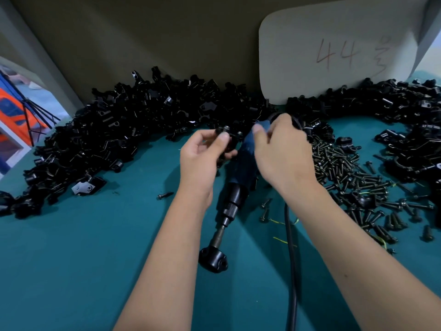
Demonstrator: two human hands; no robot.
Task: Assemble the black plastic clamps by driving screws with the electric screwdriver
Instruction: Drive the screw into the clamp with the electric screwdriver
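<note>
Head view, near to far. Nearest the viewer, the teal bench (pixel 71 271) lies bare across its front left part, giving open room for both forearms. A black cable (pixel 291 259) runs up the front of the bench beside the right forearm. Just beyond, one black clamp (pixel 214 258) rests on the bench with the tip of the electric screwdriver (pixel 235 194) seated on it; the tool lies tilted, its bit toward the viewer and its blue body reaching away under the hands. A single loose screw (pixel 164 195) lies left of the tool.

Left hand (pixel 202 158): fingers curled, pinching a small black clamp part (pixel 226 139) between thumb and fingertips, just left of the screwdriver body. Right hand (pixel 281 154): fingers curled over the upper end of the screwdriver body, gripping it. The two hands are close together, with the tool between and beneath them.

To the right of the right hand, a heap of dark screws (pixel 353 187) spreads over the bench. Farther off, a long pile of black clamp parts (pixel 119 130) curves along the back edge from left to right, hemming in the working space on three sides. Behind it stands a wall panel with a pale board (pixel 334 51) marked "44".
</note>
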